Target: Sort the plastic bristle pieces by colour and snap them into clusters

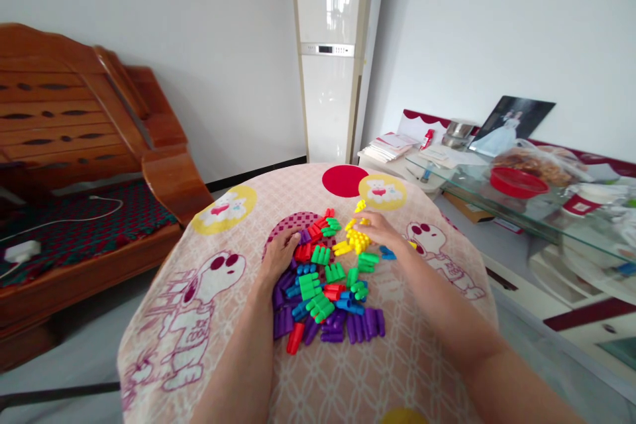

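Many plastic pieces lie heaped on a round table with a patterned cloth (pixel 223 318). My left hand (pixel 282 250) rests at the pile's left edge, its fingertips against a purple piece (pixel 305 236); whether it grips the piece is unclear. On the right, my right hand (pixel 377 228) reaches over the yellow pieces (pixel 356 242), fingers touching them, partly hidden. Green pieces (pixel 311 285) and red pieces (pixel 295 338) sit in the middle and front. Along the near edge are purple pieces (pixel 365 326), with blue pieces (pixel 350 303) among them. A blue piece (pixel 387 252) lies under my right wrist.
A wooden bench (pixel 54 112) stands at the left. Behind the table is a tall white appliance (pixel 328 99). At the right, a glass-topped cabinet (pixel 462 195) holds papers (pixel 390 146), a red bowl (pixel 518 183), a cup (pixel 586 200) and a photo (pixel 511 122).
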A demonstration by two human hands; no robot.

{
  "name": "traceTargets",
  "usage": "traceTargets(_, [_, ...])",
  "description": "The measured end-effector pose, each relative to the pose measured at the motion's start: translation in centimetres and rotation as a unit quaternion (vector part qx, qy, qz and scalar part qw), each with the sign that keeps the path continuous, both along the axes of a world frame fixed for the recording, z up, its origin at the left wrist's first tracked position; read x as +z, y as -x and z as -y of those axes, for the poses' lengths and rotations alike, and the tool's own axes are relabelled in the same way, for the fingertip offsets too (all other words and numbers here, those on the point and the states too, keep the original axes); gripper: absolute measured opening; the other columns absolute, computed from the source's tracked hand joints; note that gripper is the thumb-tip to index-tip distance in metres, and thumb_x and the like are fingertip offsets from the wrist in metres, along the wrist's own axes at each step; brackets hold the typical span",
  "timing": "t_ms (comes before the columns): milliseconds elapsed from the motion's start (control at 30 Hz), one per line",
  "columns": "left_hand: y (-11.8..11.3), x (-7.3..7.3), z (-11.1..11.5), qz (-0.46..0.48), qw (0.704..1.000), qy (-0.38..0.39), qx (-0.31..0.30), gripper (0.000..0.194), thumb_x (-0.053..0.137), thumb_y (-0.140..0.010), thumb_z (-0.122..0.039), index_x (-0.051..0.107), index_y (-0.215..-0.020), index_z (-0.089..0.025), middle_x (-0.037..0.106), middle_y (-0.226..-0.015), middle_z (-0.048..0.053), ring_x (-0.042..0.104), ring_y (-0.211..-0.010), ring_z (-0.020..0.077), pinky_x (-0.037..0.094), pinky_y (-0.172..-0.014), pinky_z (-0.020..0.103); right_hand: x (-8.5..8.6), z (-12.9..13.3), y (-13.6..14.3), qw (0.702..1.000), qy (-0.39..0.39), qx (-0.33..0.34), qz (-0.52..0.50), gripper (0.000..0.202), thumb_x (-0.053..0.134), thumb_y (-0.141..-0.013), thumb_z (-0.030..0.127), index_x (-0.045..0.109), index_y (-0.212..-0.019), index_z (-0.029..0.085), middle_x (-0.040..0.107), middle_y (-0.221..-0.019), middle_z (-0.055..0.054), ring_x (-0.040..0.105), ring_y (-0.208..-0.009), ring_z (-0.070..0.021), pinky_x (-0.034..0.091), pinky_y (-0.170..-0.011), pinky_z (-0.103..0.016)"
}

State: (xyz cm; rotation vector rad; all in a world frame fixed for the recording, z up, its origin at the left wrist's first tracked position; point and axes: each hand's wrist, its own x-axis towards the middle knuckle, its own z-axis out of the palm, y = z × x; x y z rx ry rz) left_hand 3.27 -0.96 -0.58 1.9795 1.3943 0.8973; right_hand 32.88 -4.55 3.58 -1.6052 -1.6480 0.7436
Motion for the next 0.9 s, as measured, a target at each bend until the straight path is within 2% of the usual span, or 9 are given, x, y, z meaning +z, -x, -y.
traceTargets(133, [0.0,0.2,0.4,0.025,1.000,0.006,-0.002,0.053,0.037,-0.092,-0.048,0.067,-0.122,-0.017,0.069,-0.124,0.008,0.062,-0.116,0.0256,0.045,-0.102,0.039,1.2,2.6,6.0,0.979,-0.010,0.188,-0.082,0.044,0.064,-0.083,0.036,0.066,-0.125,0.020,0.069,-0.121,-0.008,0.065,-0.107,-0.0239,0.052,-0.093,-0.040])
traceTargets(267, [-0.1,0.3,0.6,0.043,0.999,0.011,-0.002,0.053,0.036,-0.092,-0.048,0.067,-0.121,-0.016,0.069,-0.125,0.009,0.061,-0.117,0.0261,0.044,-0.104,0.039,2.7,5.6,6.3,0.956,-0.001,0.268,-0.119,0.049,0.062,-0.087,0.042,0.061,-0.133,0.023,0.067,-0.128,-0.008,0.062,-0.117,-0.0242,0.051,-0.095,-0.039])
traceTargets(333, [-0.2,0.3,0.5,0.053,0.999,0.012,0.005,0.054,0.037,-0.091,-0.047,0.066,-0.123,-0.016,0.068,-0.127,0.009,0.061,-0.118,0.0262,0.043,-0.105,0.039,2.8,6.6,4.0,0.971,-0.008,0.208,-0.116,0.050,0.060,-0.088,0.044,0.060,-0.133,0.023,0.067,-0.126,-0.009,0.063,-0.115,-0.0245,0.053,-0.091,-0.038])
traceTargets(433, [-0.2,0.2,0.4,0.066,0.998,0.012,0.019,0.054,0.037,-0.091,-0.047,0.066,-0.123,-0.015,0.067,-0.127,0.010,0.060,-0.119,0.0262,0.043,-0.105,0.039,1.6,7.3,-1.2,0.996,-0.077,-0.038,0.028,0.042,0.059,-0.087,0.040,0.067,-0.122,0.019,0.067,-0.126,-0.013,0.062,-0.115,-0.0272,0.050,-0.096,-0.042])
traceTargets(500, [-0.2,0.1,0.3,0.073,0.997,0.011,0.023,0.054,0.037,-0.091,-0.047,0.066,-0.122,-0.014,0.068,-0.126,0.011,0.061,-0.117,0.0261,0.044,-0.105,0.039,0.3,7.6,-4.4,0.964,-0.072,-0.180,0.180,0.039,0.058,-0.086,0.035,0.069,-0.118,0.015,0.067,-0.122,-0.017,0.060,-0.116,-0.0310,0.045,-0.101,-0.048])
traceTargets(533, [-0.2,0.0,0.3,0.073,0.997,0.009,0.022,0.053,0.037,-0.091,-0.047,0.067,-0.121,-0.014,0.068,-0.125,0.011,0.061,-0.117,0.0261,0.044,-0.104,0.039,-0.5,7.7,-5.5,0.949,-0.056,-0.209,0.231,0.039,0.057,-0.086,0.035,0.069,-0.117,0.014,0.068,-0.120,-0.018,0.061,-0.115,-0.0318,0.045,-0.101,-0.049])
traceTargets(667, [-0.3,-0.1,0.3,0.063,0.998,0.005,0.022,0.051,0.038,-0.091,-0.045,0.067,-0.120,-0.015,0.069,-0.125,0.010,0.061,-0.118,0.0260,0.044,-0.104,0.038,-2.6,8.0,-5.0,0.944,-0.035,-0.179,0.276,0.036,0.052,-0.089,0.034,0.071,-0.111,0.014,0.071,-0.112,-0.017,0.063,-0.109,-0.0295,0.046,-0.098,-0.044])
traceTargets(800, [-0.3,-0.2,0.3,0.057,0.998,0.007,0.026,0.050,0.038,-0.091,-0.044,0.067,-0.121,-0.015,0.069,-0.125,0.009,0.061,-0.117,0.0259,0.044,-0.104,0.038,-2.5,8.1,1.1,0.990,-0.062,-0.055,0.111,0.037,0.048,-0.092,0.038,0.071,-0.111,0.018,0.073,-0.110,-0.011,0.066,-0.104,-0.0251,0.049,-0.095,-0.041])
traceTargets(900, [-0.2,-0.1,0.4,0.072,0.997,0.005,0.027,0.048,0.040,-0.090,-0.042,0.068,-0.119,-0.016,0.069,-0.123,0.010,0.062,-0.115,0.0264,0.045,-0.103,0.039,-1.0,9.1,5.1,0.997,-0.064,0.048,-0.019,0.040,0.050,-0.093,0.042,0.068,-0.120,0.018,0.070,-0.121,-0.010,0.063,-0.114,-0.0256,0.047,-0.100,-0.042])
